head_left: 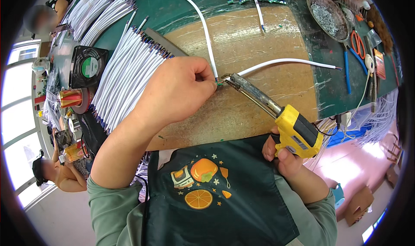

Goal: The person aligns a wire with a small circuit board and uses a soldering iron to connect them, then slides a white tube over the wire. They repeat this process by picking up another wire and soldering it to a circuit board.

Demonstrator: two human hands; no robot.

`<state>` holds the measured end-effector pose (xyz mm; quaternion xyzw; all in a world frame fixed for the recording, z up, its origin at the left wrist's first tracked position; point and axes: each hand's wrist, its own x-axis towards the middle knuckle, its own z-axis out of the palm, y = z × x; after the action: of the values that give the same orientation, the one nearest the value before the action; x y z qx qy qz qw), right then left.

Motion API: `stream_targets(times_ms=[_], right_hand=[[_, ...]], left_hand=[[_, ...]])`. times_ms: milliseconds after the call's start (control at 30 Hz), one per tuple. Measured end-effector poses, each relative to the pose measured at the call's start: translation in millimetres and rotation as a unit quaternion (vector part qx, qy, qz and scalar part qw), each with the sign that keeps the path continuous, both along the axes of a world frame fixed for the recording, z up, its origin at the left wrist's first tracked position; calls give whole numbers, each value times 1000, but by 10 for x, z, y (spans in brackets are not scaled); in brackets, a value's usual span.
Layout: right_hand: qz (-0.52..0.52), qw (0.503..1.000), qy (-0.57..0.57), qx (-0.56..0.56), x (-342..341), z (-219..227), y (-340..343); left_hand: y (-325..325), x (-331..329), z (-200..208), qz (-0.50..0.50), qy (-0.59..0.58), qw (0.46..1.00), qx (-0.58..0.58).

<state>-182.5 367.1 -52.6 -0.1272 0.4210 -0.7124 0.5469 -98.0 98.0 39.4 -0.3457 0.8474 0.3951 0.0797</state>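
My left hand (175, 88) is closed in a pinch at the end of a white cable (203, 25), beside a small green circuit board (219, 84). My fingers partly hide what they grip. In my right hand (283, 157) is a yellow soldering gun (300, 131), its metal tip at the little board, close to my left fingertips. A second white cable (281, 61) runs right from that spot, with thin wires at its far end. Whether its near end touches the board I cannot tell. All this is over a worn brown work board (268, 103).
Many white cables (129, 73) lie in a row on the left, by a black fan (87, 67). At the right are a dish (326, 14) of shiny bits, orange-handled scissors (358, 43) and a blue-handled tool (347, 73). Other people (58, 172) sit at the left.
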Motion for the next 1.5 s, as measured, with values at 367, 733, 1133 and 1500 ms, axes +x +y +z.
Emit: stream_targets(times_ms=[367, 733, 1133, 1500], right_hand=[[-24, 1000, -11, 7, 28, -15, -26], [-22, 1000, -1, 7, 32, 0, -52], [-38, 999, -5, -2, 32, -28, -9], [-34, 999, -1, -13, -7, -9, -5]], left_hand=[[15, -14, 3, -14, 2, 1000, -22], [19, -5, 8, -9, 6, 1000, -15], [16, -7, 12, -23, 6, 999, -32], [18, -11, 23, -18, -8, 999, -32]])
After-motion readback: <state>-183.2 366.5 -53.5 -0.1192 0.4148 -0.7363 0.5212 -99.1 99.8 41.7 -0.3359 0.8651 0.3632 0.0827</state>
